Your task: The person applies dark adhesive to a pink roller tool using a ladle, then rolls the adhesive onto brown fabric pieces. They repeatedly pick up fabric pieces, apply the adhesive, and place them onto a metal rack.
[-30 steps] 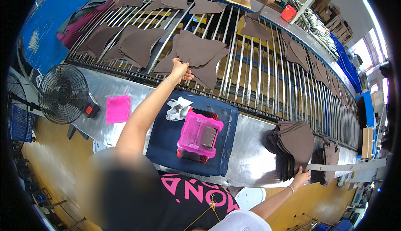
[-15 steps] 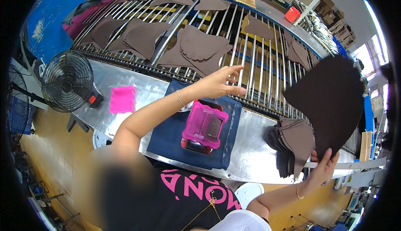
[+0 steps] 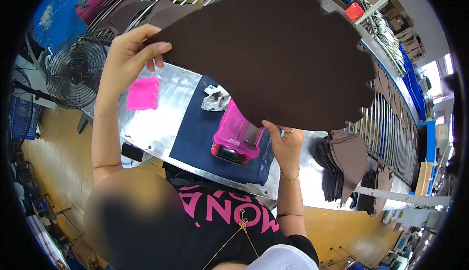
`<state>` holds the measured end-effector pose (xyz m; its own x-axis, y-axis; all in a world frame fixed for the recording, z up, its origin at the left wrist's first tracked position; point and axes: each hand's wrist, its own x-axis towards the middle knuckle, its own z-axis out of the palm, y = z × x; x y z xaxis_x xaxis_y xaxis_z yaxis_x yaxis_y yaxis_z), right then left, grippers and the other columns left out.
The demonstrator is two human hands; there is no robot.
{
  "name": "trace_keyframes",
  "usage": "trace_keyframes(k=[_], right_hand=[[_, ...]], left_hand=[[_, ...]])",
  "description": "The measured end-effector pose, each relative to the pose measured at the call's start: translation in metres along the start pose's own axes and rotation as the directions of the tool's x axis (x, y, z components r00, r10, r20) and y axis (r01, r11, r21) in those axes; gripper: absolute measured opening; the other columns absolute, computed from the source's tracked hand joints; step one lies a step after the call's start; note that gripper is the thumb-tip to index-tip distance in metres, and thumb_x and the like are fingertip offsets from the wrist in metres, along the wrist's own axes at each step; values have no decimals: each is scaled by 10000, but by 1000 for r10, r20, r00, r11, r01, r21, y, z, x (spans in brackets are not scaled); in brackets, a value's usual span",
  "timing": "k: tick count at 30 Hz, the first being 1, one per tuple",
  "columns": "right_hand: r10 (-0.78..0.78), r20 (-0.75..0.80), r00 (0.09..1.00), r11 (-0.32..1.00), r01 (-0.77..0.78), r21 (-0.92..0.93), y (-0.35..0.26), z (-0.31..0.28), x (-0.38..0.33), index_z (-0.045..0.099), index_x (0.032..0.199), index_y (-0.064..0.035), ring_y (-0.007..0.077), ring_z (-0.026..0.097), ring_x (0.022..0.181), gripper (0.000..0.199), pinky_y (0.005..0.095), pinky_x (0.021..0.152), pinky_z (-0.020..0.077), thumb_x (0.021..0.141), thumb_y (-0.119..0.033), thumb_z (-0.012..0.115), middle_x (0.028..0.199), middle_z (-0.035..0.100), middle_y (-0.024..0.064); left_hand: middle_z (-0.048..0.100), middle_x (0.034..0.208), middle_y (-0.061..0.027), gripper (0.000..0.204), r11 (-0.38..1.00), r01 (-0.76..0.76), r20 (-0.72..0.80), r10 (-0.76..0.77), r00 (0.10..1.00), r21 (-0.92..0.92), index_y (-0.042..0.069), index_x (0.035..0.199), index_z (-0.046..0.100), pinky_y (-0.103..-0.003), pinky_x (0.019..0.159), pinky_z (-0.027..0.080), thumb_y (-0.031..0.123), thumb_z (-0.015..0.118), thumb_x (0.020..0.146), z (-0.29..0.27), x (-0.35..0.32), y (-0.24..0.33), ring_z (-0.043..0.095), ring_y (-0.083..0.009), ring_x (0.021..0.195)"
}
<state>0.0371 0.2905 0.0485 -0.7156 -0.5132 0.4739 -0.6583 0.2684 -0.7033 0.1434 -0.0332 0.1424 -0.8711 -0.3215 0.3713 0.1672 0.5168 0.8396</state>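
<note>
In the head view, the left hand [image 3: 131, 57] has the narrow left corner of a large dark brown panel [image 3: 273, 60] pinched between thumb and forefinger. The thumb lies along the near face by the edge, the tip of the forefinger goes out of sight behind the corner, and the other fingers curl loosely below, with little gap at the pinch.

The right hand [image 3: 288, 145] grips the panel's lower edge, right of its middle. Its thumb points up and presses on the near face; the remaining fingers pass behind the panel, so how far they are spread I cannot tell.

The panel itself is raised above the metal table [image 3: 163, 145] and spans the space between the hands — its left end tapered, its right edge notched. It covers much of the rack of metal rods [image 3: 386, 128] beyond, where other flat brown pieces [image 3: 171, 12] lie.

Below the panel, a dark blue mat [image 3: 193, 133] is spread on the table. On it sits a pink tray [image 3: 229, 131] atop a red and black object [image 3: 229, 154], the tray partly hidden by the panel, with a crumpled white cloth [image 3: 214, 99] just beside. A pink square piece [image 3: 143, 94] lies left of the mat, near a black fan [image 3: 77, 74]. To the right of the right hand — near but apart — stands a stack of brown panels [image 3: 349, 157].
</note>
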Motion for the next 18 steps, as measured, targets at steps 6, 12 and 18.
trace_keyframes(k=[6, 12, 18], right_hand=[[-107, 52, 993, 982, 114, -148, 20, -6, -17, 687, 853, -46, 249, 599, 724, 144, 417, 895, 394, 727, 22, 679, 783, 660, 86], [-54, 71, 996, 956, 72, -284, 45, -47, -61, 639, 800, -38, 231, 563, 655, 129, 433, 896, 381, 717, 56, 670, 711, 616, 64], [71, -75, 995, 956, -90, -281, 45, -83, -109, 647, 824, -13, 213, 592, 643, 81, 417, 886, 400, 759, 35, 643, 737, 643, 56]], left_hand=[[587, 665, -26, 74, 989, 146, 108, -141, 984, -37, -34, 874, 605, -198, 496, 441, 40, 606, 874, 5, -29, -18, 592, -71, 556], [547, 657, -73, 63, 978, 133, 357, -183, 916, 161, -36, 816, 599, -262, 474, 450, 20, 625, 825, 57, -33, -30, 605, -144, 517], [559, 749, -64, 81, 898, -384, 486, 243, 839, 214, 61, 855, 667, -326, 528, 462, 72, 668, 775, 117, -20, -28, 609, -229, 617]])
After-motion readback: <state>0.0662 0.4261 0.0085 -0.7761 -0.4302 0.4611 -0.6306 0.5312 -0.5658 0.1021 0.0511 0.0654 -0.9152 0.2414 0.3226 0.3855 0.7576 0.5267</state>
